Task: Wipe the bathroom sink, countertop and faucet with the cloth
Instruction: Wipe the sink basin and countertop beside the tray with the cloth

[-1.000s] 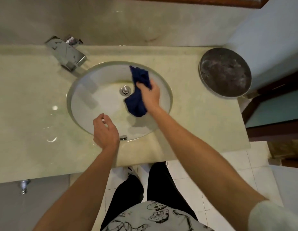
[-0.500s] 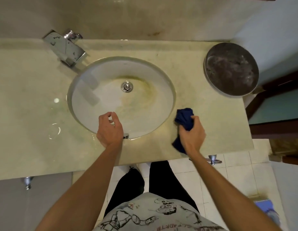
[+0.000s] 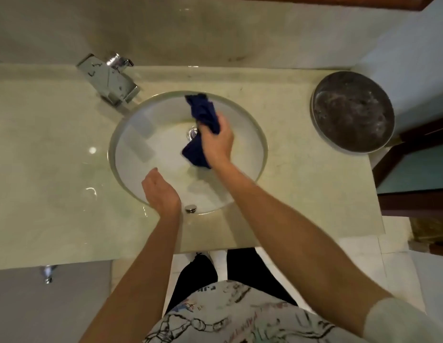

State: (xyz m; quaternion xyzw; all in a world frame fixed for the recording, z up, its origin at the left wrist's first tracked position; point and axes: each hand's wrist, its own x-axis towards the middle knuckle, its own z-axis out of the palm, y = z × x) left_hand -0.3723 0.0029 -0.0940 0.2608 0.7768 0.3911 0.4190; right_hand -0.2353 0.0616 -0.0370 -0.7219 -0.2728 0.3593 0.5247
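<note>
A round white sink is set into a pale green stone countertop. My right hand grips a bunched dark blue cloth inside the basin, right over the drain, which it partly hides. The cloth's top end reaches the basin's far rim. My left hand rests at the near rim of the sink, fingers relaxed and holding nothing. A square chrome faucet stands at the back left of the basin, apart from both hands.
A round dark metal lid or bin top sits at the counter's right end by a white wall. A small chrome overflow cap is at the near rim. Wooden door framing lies to the right, tiled floor below.
My right hand has carried the cloth from the counter's front edge right of the sink back into the basin over the drain. My left hand has opened slightly at the near rim.
</note>
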